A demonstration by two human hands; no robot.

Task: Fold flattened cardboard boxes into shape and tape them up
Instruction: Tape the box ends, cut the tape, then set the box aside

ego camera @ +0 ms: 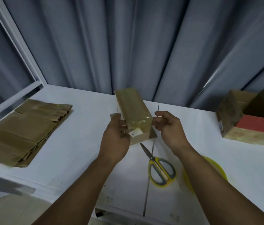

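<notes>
The white counter [73, 143] is split by a thin dark seam [147, 194] running from its near edge to its far edge. The yellow-handled scissors [158, 168] lie across that seam, blades shut and pointing away. Well to the left of the scissors lies a stack of flattened cardboard boxes [22, 132]. Just right of the scissors lies a yellow round thing [217, 168], mostly hidden by a forearm. Far to the right of the scissors and farther back stands an open carton [244, 135].

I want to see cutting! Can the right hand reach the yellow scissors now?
Probably yes. The scissors lie uncovered on the table, just nearer the person than the right hand, which is at the end of the box. The left hand grips the box, so the right could likely leave it.
</notes>
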